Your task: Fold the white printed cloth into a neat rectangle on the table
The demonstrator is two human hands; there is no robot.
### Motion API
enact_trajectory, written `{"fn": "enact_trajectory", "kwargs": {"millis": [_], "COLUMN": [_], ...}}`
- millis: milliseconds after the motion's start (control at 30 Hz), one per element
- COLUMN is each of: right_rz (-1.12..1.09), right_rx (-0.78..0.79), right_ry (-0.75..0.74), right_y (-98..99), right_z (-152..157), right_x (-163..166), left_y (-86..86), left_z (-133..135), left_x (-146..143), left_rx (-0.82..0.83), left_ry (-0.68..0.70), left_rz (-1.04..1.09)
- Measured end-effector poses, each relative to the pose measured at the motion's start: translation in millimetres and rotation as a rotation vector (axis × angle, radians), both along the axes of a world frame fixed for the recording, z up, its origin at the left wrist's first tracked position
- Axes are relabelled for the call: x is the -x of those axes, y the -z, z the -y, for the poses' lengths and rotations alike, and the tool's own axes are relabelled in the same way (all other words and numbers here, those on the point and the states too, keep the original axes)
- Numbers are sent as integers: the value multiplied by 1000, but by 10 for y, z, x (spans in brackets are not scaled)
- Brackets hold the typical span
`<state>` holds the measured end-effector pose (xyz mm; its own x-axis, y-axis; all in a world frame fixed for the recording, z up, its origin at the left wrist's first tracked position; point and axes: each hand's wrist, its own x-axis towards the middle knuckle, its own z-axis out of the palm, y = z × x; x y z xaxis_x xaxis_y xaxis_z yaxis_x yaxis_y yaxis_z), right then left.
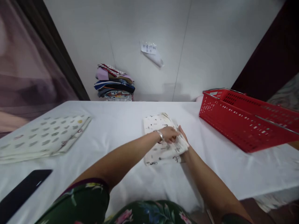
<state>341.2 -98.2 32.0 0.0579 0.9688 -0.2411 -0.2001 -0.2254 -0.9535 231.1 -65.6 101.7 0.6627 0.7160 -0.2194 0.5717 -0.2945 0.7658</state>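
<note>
A folded cream cloth with small printed figures (154, 123) lies on the white-covered table (112, 124) in front of me. Across its top reaches my left hand (168, 134), a silvery bracelet at the wrist, with its fingers curled against the fabric near the right edge. My right hand (184, 137) is at that same edge, its fingers raised behind the folded layers and its palm partly hidden by them. Both hands grip the cloth around this edge.
Another folded cloth, with grey spots (51, 132), lies at the left. Nearer is a dark phone-like slab (25, 191). A red plastic basket (233, 124) stands at the right. Stacked folded textiles (115, 85) sit by the wall, which bears a paper label (149, 49).
</note>
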Motion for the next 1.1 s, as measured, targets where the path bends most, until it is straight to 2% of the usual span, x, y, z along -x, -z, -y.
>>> {"fn": "enact_trajectory", "kwargs": {"millis": [67,133,267,367,467,533,600,667,733,800,900,1000,1100], "right_rz": [187,268,102,45,202,263,231,203,239,366,746,1108,1291], "right_rx": [57,80,207,232,198,85,-31,23,182,277,279,267,243], "right_ry": [-28,-51,-146,-88,1,74,170,220,187,133,76,13,-2], "right_y": [56,95,83,24,-50,-89,-104,-91,-61,-37,-37,-66,-90], "right_z": [86,139,123,36,-35,-32,22,112,204,263,241,102,-88], "right_x": [-108,-193,-336,-392,-392,-399,-430,-480,-538,-602,-711,-810,-833], "left_y": [227,340,418,533,666,717,743,768,807,856,912,939,953], "left_z": [143,212,142,18,-55,-65,-64,-71,-92,-118,-139,-122,-84], "left_x": [36,226,751,996,1026,962,871,784,721,691,695,712,712], "left_rx": [-15,-88,-332,-568,-615,-590,-588,-576,-525,-479,-460,-466,-491], "left_ry": [-3,-22,-59,-114,-178,-207,-204,-175,-149,-137,-141,-146,-156], "left_rz": [92,154,139,25,-49,-42,-2,17,-16,-64,-98,-101,-98]}}
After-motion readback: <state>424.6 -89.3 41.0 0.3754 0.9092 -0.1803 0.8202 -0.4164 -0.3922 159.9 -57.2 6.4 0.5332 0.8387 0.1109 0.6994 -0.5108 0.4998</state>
